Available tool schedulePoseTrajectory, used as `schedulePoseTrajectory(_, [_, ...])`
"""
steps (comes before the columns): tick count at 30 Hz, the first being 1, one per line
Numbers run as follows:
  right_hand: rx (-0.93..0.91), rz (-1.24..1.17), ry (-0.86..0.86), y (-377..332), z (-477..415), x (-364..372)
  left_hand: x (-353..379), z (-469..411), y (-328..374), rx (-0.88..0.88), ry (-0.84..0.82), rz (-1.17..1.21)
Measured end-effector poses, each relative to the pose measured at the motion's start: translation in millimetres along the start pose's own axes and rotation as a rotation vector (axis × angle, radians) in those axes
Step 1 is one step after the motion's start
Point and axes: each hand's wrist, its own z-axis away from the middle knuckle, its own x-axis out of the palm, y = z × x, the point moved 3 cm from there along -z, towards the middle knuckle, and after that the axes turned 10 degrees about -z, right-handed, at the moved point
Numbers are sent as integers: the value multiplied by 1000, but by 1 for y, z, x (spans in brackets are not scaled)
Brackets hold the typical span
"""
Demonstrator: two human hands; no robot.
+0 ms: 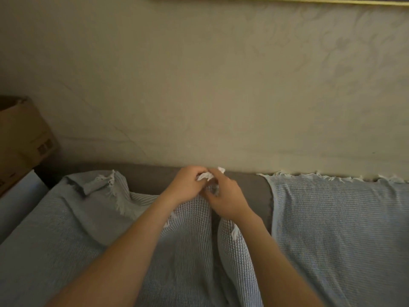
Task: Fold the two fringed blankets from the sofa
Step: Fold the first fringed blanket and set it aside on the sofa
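So the sofa (150,178) is a dull grey one pushed right up against a beige wall (199,85) that has a faint leafy, flowery texture pressed into it, more visible toward the right. The light is pretty dim and yellowish. 2 pale blue-grey waffle-weave blankets are on it. The right blanket (332,218) is draped flat over the backrest and down the seat, its white tassels sticking up along the top edge. The left blanket (188,240) is rumpled over the left half of the sofa, with 1 corner flopped over near the backrest, and its middle part is pulled up toward the camera in 2 hanging folds. Both hands meet just above the backrest: the left hand (188,185) and right hand (225,200) have their fingers curled in, pinching the bunched edge of that left blanket together, with a bit of white fringe (204,176) poking out between them. Off in the left corner sits a cardboard box (22,140) on top of something white (17,200), and the bottom strip of a frame (287,0) shows at the very top.
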Motion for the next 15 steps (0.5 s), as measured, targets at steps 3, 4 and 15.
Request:
schedulePoseTrajectory(3, [14, 171, -7, 5, -9, -10, 1, 2, -8, -32, -1, 117])
schedulePoseTrajectory(4, [17, 194, -13, 4, -10, -13, 2, 4, -14, -58, -30, 168])
schedulePoseTrajectory(15, [-19, -53, 458, -4, -12, -58, 11, 34, -74, -327, -72, -226])
